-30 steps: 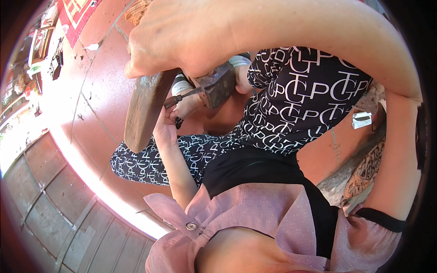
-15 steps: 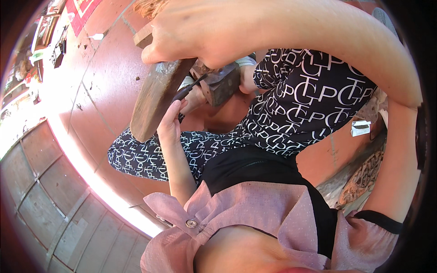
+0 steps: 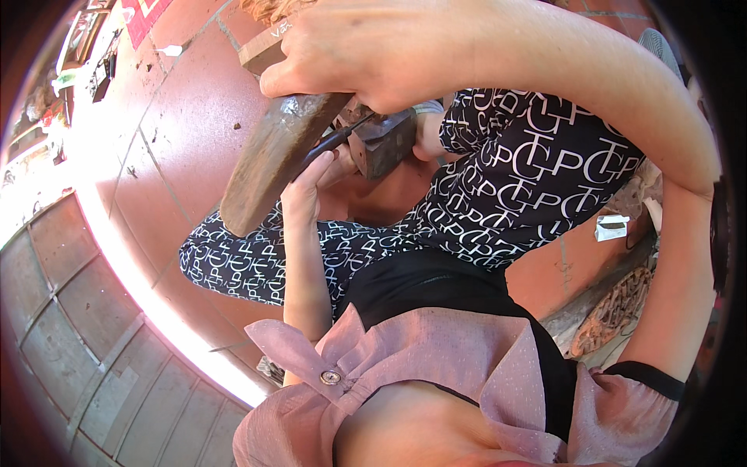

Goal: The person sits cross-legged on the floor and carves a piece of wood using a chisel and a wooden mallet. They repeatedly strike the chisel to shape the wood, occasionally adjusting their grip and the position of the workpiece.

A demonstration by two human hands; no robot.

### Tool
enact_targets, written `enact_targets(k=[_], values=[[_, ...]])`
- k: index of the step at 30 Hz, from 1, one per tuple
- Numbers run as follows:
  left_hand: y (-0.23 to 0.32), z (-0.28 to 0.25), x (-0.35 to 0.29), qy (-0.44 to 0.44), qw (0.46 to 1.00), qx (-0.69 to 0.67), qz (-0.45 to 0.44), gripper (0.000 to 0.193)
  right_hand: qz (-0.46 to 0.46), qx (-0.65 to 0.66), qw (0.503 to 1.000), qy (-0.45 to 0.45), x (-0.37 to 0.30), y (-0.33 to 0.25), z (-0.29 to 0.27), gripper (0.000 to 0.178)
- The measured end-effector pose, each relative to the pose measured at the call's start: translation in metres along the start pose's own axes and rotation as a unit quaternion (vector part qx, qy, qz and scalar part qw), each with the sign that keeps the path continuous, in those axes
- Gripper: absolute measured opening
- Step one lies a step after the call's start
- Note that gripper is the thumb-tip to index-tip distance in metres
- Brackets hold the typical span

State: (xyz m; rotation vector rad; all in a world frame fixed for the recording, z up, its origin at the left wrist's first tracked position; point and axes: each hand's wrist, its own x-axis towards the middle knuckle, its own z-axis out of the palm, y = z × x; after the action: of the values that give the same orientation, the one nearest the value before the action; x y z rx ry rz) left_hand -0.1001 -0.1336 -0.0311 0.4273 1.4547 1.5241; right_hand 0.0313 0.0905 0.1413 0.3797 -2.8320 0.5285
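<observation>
My right hand (image 3: 366,54) reaches across the top of the view, its fingers closed round a thick, worn wooden mallet (image 3: 268,167). The mallet slants down to the left, its rounded end over my left knee. Under it, my left hand (image 3: 311,183) grips a slim dark chisel (image 3: 331,142). The chisel points up and right, toward a dark wooden block (image 3: 383,148) between my feet. Its tip is partly hidden by my right hand and the mallet, so I cannot tell whether it touches the wood.
A pale wooden piece (image 3: 261,53) lies beyond my right hand, near some brown carved-looking material (image 3: 272,9). Red floor tiles (image 3: 187,117) surround me. A small white packet (image 3: 611,227) and a brown patterned piece (image 3: 615,315) lie at the right. Clutter lines the far left.
My left hand and the chisel have shifted slightly up and right, toward the block. My right hand has moved a little to the right, and the mallet leans over more.
</observation>
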Motion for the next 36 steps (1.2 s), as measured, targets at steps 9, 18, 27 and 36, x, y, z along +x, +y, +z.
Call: enact_targets(k=[9, 18, 27, 36], values=[[-0.002, 0.003, 0.001, 0.008, 0.999, 0.017, 0.03, 0.023, -0.001, 0.028, 0.999, 0.026, 0.005, -0.009, 0.0, 0.02], [0.028, 0.039, 0.007, -0.06, 0.96, 0.225, 0.157, 0.021, -0.019, -0.032, 0.999, -0.025, 0.003, 0.009, 0.012, 0.035], [0.008, 0.041, 0.006, -0.048, 0.965, 0.18, 0.187, 0.022, 0.039, 0.085, 0.994, 0.057, -0.018, -0.003, 0.006, 0.042], [0.007, 0.035, 0.011, -0.065, 0.96, 0.179, 0.207, 0.027, 0.038, -0.062, 0.997, 0.038, -0.034, 0.016, 0.005, 0.042]])
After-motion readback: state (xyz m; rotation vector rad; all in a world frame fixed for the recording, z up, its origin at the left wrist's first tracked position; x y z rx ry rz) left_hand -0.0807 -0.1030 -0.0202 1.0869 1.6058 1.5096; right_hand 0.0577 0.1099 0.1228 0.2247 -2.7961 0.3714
